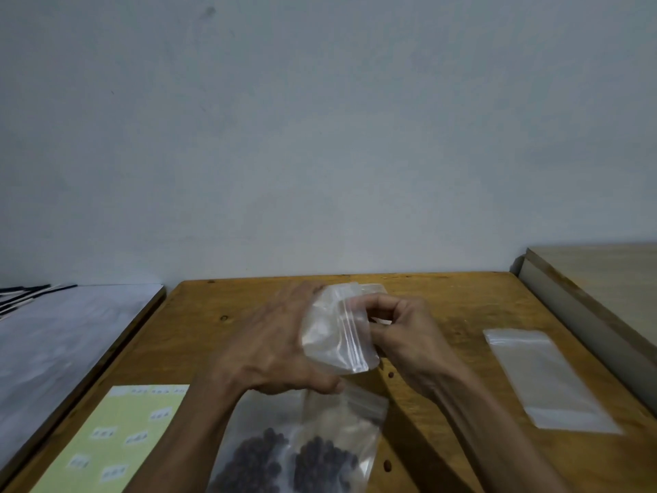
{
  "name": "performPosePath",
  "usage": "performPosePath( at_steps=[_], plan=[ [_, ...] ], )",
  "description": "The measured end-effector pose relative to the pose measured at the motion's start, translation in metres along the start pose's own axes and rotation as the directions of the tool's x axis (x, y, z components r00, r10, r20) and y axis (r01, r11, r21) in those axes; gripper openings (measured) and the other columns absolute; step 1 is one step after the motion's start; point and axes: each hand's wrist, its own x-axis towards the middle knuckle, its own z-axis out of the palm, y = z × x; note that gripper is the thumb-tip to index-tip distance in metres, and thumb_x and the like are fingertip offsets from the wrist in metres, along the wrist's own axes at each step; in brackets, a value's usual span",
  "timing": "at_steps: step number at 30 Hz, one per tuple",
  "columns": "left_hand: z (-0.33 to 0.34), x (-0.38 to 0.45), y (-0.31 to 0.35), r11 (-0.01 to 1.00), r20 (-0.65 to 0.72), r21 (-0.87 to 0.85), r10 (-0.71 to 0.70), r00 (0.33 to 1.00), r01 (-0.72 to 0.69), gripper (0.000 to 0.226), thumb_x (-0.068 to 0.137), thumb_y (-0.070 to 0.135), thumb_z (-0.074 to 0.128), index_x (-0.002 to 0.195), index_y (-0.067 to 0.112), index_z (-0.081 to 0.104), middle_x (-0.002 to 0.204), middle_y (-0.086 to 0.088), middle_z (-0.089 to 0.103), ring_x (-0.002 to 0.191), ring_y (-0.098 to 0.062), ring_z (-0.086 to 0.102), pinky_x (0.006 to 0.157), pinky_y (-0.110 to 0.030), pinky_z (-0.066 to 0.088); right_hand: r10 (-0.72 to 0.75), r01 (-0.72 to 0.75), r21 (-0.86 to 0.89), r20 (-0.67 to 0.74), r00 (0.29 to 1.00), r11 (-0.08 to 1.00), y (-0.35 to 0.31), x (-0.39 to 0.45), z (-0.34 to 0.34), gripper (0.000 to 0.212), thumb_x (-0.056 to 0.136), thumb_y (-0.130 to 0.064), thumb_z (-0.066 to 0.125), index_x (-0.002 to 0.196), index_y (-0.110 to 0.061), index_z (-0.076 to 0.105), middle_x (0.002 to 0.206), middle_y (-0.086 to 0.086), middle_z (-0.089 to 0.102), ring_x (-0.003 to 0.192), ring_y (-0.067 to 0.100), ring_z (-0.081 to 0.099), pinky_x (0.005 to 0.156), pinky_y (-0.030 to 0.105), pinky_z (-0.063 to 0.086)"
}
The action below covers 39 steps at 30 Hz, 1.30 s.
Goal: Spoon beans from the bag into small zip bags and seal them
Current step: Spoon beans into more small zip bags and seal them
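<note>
**Small bag at the zip, held over the open bean bag: slip and spill risks**

Left hand [270, 345] grips the small clear plastic zip bag [337, 332] from behind, fingers curled round its body; right hand [401, 336] pinches the zip strip edge at 3 o'clock of the bag, thumb and fingers together on the film; bag looks empty, cannot tell if the zip is open or closed (blur); large clear plastic bag of dark round beans [302, 450] lies at 6 o'clock just below the hands on the brown wooden tabletop [444, 304], mouth towards the hands; flat stack of clear spare zip bags [547, 378] at 3 o'clock, well apart; pale green label sheet [117, 435] at 8 o'clock; no spoon visible.

Risks, judged: thin slick film may slip from the pinch; zip may open only partway, so beans would catch and scatter; left wrist hangs right over the bean bag, a nudge could tip beans out.
</note>
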Motion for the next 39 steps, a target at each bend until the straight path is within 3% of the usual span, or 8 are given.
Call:
performPosePath(
  at_steps=[4,14,18,20,24,29,34,39],
  plan=[
    [-0.002,0.002,0.003,0.97,-0.003,0.238,-0.043,0.999,0.043,0.112,0.052,0.07,0.079,0.147,0.04,0.027,0.141,0.016,0.039,0.123,-0.011,0.04,0.108,-0.041,0.038,-0.018,0.047,-0.273,0.11,0.994,0.961,-0.006,-0.004,-0.002,0.041,0.081,0.021,0.06,0.1,-0.01,0.08,0.078,-0.008,0.073,0.054,-0.005,0.062,0.044,0.01,0.043],
    [0.017,0.007,-0.002,0.995,0.011,0.091,-0.032,0.999,0.03,0.108,0.052,0.076,0.079,0.141,0.04,0.031,0.128,0.019,0.042,0.114,-0.01,0.043,0.099,-0.035,0.043,-0.124,0.237,-0.675,0.212,0.969,0.699,-0.002,0.004,0.002,0.043,0.078,-0.017,0.079,0.116,-0.035,0.069,0.115,-0.01,0.059,0.084,-0.002,0.052,0.07,0.012,0.042],
    [0.024,0.019,-0.018,0.994,-0.125,0.035,-0.095,0.988,0.1,0.089,0.049,0.082,0.073,0.122,0.04,0.045,0.111,0.018,0.054,0.099,-0.011,0.052,0.089,-0.038,0.049,-0.225,0.12,-0.662,-0.075,0.971,0.74,0.007,0.009,-0.009,0.018,0.085,-0.032,0.076,0.102,-0.033,0.075,0.113,-0.01,0.061,0.091,-0.003,0.056,0.076,0.011,0.046],
    [0.027,0.026,-0.031,0.988,-0.144,0.008,-0.154,0.978,0.157,0.095,0.043,0.087,0.07,0.121,0.038,0.046,0.11,0.016,0.055,0.098,-0.012,0.054,0.089,-0.041,0.051,-0.167,-0.092,-0.757,-0.259,0.951,0.647,0.017,0.012,-0.022,0.04,0.082,-0.046,0.076,0.118,-0.034,0.066,0.128,-0.004,0.058,0.111,0.012,0.056,0.093,0.032,0.052],
    [0.032,0.041,-0.042,0.982,-0.06,-0.014,-0.189,0.98,0.189,0.096,0.043,0.082,0.077,0.121,0.037,0.045,0.112,0.013,0.053,0.101,-0.013,0.053,0.094,-0.044,0.05,0.226,-0.389,-0.538,-0.346,0.911,0.748,0.039,0.014,-0.034,0.08,0.079,-0.041,0.079,0.147,-0.029,0.039,0.116,0.001,0.063,0.099,0.019,0.067,0.088,0.044,0.059],
    [0.034,0.065,-0.04,0.983,0.105,-0.046,-0.174,0.979,0.18,0.111,0.038,0.084,0.077,0.133,0.037,0.042,0.122,0.011,0.054,0.107,-0.014,0.054,0.096,-0.046,0.05,0.234,-0.384,-0.298,-0.435,0.87,0.874,0.059,0.024,-0.024,0.056,0.087,-0.026,0.074,0.138,-0.018,0.053,0.113,0.005,0.066,0.094,0.021,0.069,0.082,0.043,0.061],
    [0.036,0.079,-0.04,0.972,0.137,-0.092,-0.203,0.97,0.216,0.11,0.031,0.084,0.076,0.124,0.031,0.051,0.115,0.011,0.061,0.101,-0.012,0.059,0.093,-0.042,0.053,0.105,-0.325,-0.321,-0.549,0.829,0.89,0.064,0.037,-0.021,0.027,0.093,-0.021,0.067,0.12,-0.019,0.067,0.113,0.005,0.071,0.088,0.014,0.068,0.07,0.03,0.06],
    [0.029,0.073,-0.04,0.964,0.11,-0.128,-0.221,0.969,0.234,0.098,0.028,0.082,0.074,0.109,0.028,0.062,0.102,0.011,0.067,0.095,-0.012,0.062,0.091,-0.044,0.054,-0.342,0.013,-0.707,-0.326,0.881,0.707,0.063,0.038,-0.025,0.015,0.09,-0.01,0.07,0.104,-0.012,0.074,0.096,-0.005,0.065,0.081,0.009,0.061,0.068,0.019,0.055]
  ],
)
